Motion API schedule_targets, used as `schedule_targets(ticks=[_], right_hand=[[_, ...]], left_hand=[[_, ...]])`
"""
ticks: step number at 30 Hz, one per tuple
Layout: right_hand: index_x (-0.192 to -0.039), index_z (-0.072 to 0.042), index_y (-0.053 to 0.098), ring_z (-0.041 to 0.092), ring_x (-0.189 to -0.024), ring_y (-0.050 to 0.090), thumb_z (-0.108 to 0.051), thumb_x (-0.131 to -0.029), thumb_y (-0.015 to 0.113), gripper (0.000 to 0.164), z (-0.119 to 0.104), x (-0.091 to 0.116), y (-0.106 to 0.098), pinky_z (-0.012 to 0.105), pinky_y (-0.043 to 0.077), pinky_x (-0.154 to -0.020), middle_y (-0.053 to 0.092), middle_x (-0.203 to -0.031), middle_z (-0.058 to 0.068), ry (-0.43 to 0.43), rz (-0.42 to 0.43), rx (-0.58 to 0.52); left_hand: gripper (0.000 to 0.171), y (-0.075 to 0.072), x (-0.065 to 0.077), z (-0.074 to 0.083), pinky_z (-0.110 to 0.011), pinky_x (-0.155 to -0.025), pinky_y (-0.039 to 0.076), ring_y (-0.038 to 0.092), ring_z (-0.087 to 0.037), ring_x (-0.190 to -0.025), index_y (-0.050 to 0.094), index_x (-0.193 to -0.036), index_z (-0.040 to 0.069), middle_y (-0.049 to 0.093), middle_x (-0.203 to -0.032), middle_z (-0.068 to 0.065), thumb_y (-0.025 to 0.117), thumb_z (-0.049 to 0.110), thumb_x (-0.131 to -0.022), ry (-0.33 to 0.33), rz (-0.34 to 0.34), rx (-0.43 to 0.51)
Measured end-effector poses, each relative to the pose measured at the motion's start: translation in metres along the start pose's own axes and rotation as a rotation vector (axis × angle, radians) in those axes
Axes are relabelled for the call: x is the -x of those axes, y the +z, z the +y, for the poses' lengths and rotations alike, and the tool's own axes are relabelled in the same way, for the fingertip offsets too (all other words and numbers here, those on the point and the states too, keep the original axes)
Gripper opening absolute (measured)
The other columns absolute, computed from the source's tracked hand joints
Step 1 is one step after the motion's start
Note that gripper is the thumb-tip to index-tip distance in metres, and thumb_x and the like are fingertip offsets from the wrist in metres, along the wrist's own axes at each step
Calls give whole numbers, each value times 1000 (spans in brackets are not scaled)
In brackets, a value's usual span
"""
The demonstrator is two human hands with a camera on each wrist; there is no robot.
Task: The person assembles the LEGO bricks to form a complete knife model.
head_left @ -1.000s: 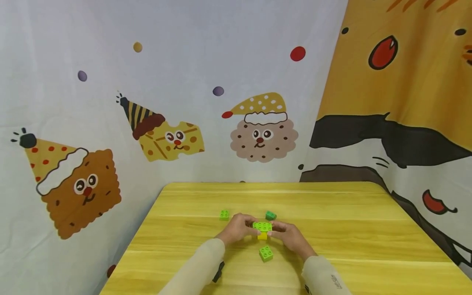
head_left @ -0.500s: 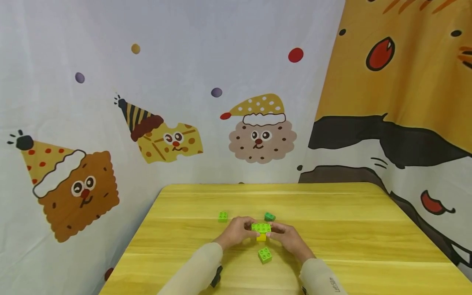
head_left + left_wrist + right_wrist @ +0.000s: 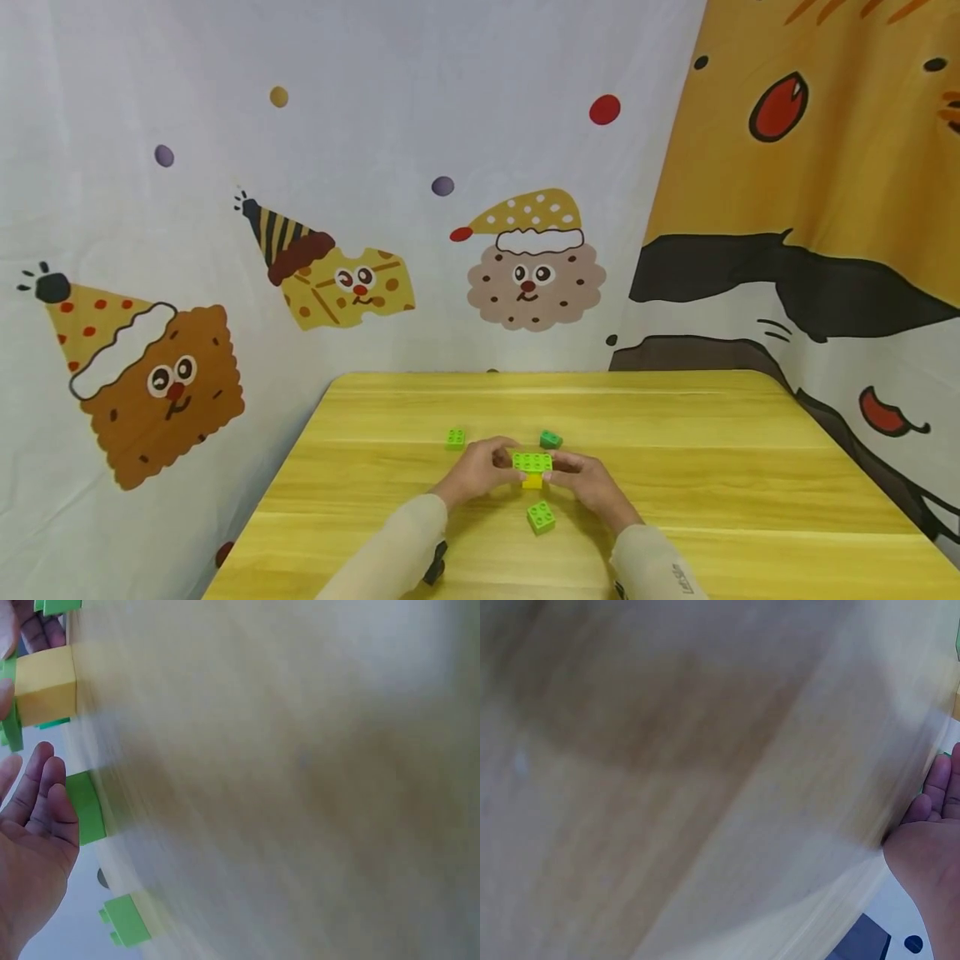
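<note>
In the head view, a long lime-green building brick (image 3: 532, 462) with studs on top sits over a yellow building brick (image 3: 532, 482). My left hand (image 3: 476, 471) holds the lime-green brick's left end, its thumb at the front corner. At the opposite end my right hand (image 3: 592, 483) holds it the same way. The left wrist view shows the yellow brick (image 3: 46, 686) against the underside of the lime-green one (image 3: 10, 712), with the left hand's (image 3: 37, 840) other fingers extended below. Most of the held bricks is out of frame in the right wrist view, where the right hand (image 3: 930, 832) shows partly.
A square lime-green brick (image 3: 541, 517) lies on the wooden table (image 3: 712, 467) in front of the hands. Farther back are another lime-green brick (image 3: 455, 439) at left and a darker green, sloped-looking one (image 3: 551, 439). A cartoon-printed curtain (image 3: 375, 125) hangs behind the table.
Both hands keep their hold on the lime-green brick above the yellow one, with hardly any movement. The head view shifts slightly; the loose bricks stay in place.
</note>
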State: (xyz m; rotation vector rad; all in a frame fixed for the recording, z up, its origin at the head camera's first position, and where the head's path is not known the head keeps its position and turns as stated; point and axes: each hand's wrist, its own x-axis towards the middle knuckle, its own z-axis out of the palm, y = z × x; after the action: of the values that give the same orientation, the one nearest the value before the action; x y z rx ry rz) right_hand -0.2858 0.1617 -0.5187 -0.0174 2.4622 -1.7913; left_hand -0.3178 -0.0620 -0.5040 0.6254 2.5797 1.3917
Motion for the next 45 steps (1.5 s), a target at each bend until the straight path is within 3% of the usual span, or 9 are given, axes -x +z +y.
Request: schedule_targets(ticks=[11, 24, 31, 39, 45], right_hand=[[-128, -3, 66, 30, -112, 60, -20, -88, 78, 45, 2, -1, -2, 53, 45, -96, 68, -118, 11, -8, 6, -30], [-128, -7, 67, 31, -115, 59, -24, -88, 78, 45, 1, 0, 1, 55, 44, -98, 67, -120, 10, 3, -10, -7], [-128, -8, 67, 30, -115, 58, -27, -86, 79, 47, 2, -3, 1, 54, 43, -99, 66, -122, 10, 24, -8, -20], [-124, -7, 69, 28, -113, 59, -24, -86, 80, 43, 1, -3, 2, 53, 43, -98, 67, -118, 8, 12, -4, -43], [-123, -6, 69, 26, -111, 60, -21, -85, 80, 42, 2, -4, 4, 51, 44, -98, 69, -117, 7, 7, 13, -47]], left_hand=[[53, -19, 1, 4, -33, -77, 50, 57, -17, -91, 60, -135, 9, 63, -108, -13, 77, 29, -89, 36, 23, 50], [47, -27, 15, 6, -33, -76, 50, 56, -18, -93, 63, -130, 14, 64, -111, -12, 75, 33, -90, 20, 62, 67], [45, -18, 24, 3, -33, -78, 50, 56, -16, -95, 65, -126, 9, 64, -106, -4, 76, 33, -89, 11, 35, 90], [34, 2, 36, 3, -27, -79, 50, 59, -16, -92, 68, -115, 5, 65, -104, -8, 77, 25, -89, 87, -27, 145], [33, 15, 42, 4, -27, -80, 49, 59, -19, -94, 68, -112, 3, 66, -105, -8, 79, 22, -87, 67, -19, 167]])
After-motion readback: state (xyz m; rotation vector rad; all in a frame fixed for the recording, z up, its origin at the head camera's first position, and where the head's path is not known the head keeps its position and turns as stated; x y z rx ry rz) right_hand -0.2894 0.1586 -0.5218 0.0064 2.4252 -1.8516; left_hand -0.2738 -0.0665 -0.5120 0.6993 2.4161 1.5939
